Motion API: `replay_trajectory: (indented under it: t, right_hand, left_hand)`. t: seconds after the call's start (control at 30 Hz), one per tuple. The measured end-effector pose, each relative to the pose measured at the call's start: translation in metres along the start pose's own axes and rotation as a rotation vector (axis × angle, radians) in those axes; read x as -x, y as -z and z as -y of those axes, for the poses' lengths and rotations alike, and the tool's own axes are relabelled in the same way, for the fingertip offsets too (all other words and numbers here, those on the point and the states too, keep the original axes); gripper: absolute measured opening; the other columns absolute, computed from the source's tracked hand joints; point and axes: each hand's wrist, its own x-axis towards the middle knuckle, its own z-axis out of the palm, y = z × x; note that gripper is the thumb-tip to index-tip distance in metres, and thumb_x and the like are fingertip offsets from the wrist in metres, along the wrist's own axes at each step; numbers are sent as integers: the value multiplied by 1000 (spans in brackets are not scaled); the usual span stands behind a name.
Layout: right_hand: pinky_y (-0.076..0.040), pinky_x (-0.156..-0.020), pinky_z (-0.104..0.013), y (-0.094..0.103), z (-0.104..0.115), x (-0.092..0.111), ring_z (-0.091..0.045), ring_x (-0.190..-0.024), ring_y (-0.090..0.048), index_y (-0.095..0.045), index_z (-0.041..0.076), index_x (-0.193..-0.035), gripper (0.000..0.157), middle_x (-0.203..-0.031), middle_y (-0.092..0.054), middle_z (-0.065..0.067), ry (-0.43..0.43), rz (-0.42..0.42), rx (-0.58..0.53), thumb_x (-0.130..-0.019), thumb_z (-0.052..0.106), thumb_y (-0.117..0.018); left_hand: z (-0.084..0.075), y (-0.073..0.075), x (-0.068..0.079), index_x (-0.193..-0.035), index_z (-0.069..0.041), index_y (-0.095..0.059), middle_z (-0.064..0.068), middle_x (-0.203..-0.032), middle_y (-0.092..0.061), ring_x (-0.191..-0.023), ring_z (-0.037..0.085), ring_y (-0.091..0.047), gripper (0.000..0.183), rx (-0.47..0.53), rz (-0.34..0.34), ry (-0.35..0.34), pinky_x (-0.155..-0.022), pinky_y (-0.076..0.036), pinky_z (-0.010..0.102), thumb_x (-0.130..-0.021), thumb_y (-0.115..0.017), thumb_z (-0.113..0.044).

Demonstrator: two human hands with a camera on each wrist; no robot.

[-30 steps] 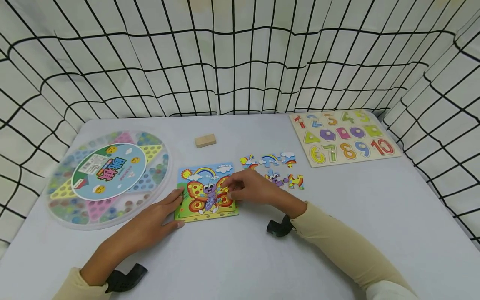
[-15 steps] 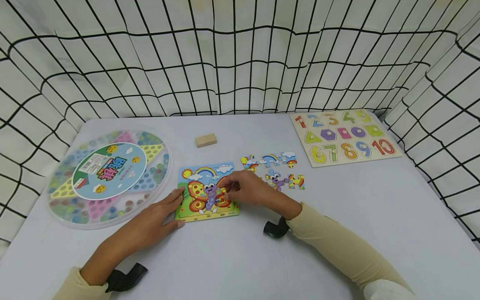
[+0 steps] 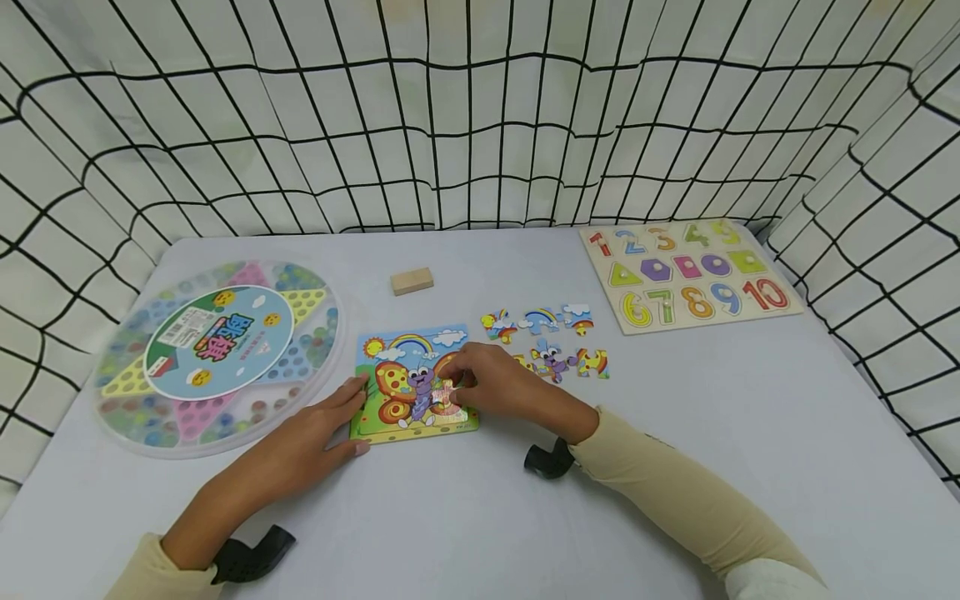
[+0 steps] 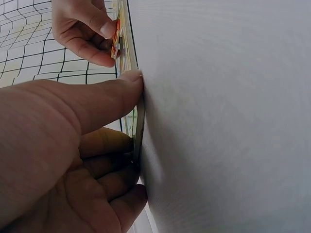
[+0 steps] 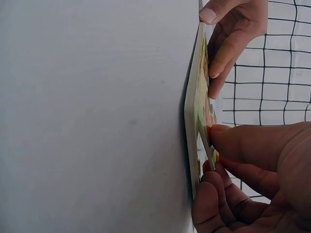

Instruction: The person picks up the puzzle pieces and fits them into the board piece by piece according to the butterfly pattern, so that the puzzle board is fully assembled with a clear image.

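A butterfly jigsaw board (image 3: 405,383) lies on the white table in front of me. My left hand (image 3: 311,433) rests against its left side, fingertips at the left edge and thumb at the near left corner. Between thumb and fingers my right hand (image 3: 498,379) pinches a jigsaw piece (image 3: 450,402) over the lower right part of the picture. In the right wrist view the piece (image 5: 206,145) stands tilted against the board (image 5: 191,116), one end raised. My right hand hides the board's upper right part. Several loose jigsaw pieces (image 3: 551,360) lie to its right.
A wooden block (image 3: 411,282) lies behind the board. At left is a round clear game box (image 3: 217,342) with coloured beads. A wooden number board (image 3: 686,275) lies at the back right. Black wire mesh (image 3: 468,133) encloses the table's back and sides.
My right hand has shifted slightly left and down over the board. The piece in it has tilted and now shows glare. My left hand stays where it was.
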Motion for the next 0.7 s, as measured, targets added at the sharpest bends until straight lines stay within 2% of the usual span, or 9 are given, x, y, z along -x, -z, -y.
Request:
replay_trajectory:
  t: [0.23, 0.7]
  right_hand:
    - [-48, -68, -21, 0, -1, 0, -11, -81, -55, -72, 5, -110, 23, -93, -59, -1, 32, 12, 30, -87, 5, -73]
    - [-46, -68, -21, 0, 3, -2, -12, -81, -52, -73, 7, -113, 24, -94, -56, 2, -26, 39, 79, -89, 6, -71]
  left_hand:
    - [-1, 1, 1, -145, 6, -40, 18, -157, -25, -140, 42, -25, 70, 4, 1, 2, -103, -36, 56, -91, -71, -26]
    - [1, -1, 1, -145, 7, -39, 19, -157, -24, -140, 42, -25, 69, 8, -7, -5, -104, -35, 56, -91, -70, -25]
